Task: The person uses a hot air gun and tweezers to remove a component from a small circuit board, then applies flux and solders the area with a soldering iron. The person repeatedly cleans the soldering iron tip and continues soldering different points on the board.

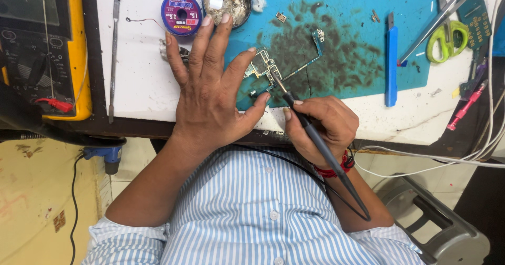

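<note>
The left hand [210, 94] lies flat and spread, fingertips pinning the circuit board [264, 68] to the blue mat [347, 12] on the bench [142, 81]; the right hand [321, 125] grips a soldering iron [310, 131] pen-style, tip on the board.

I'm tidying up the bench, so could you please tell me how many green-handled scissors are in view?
1. The green-handled scissors lie at the right end of the blue mat, partly under long metal tweezers. More could sit beyond the picture's edge.

yellow multimeter [42, 44] | wick spool [181, 13] – purple | green-handled scissors [447, 39] | blue blade [391, 68]
</note>
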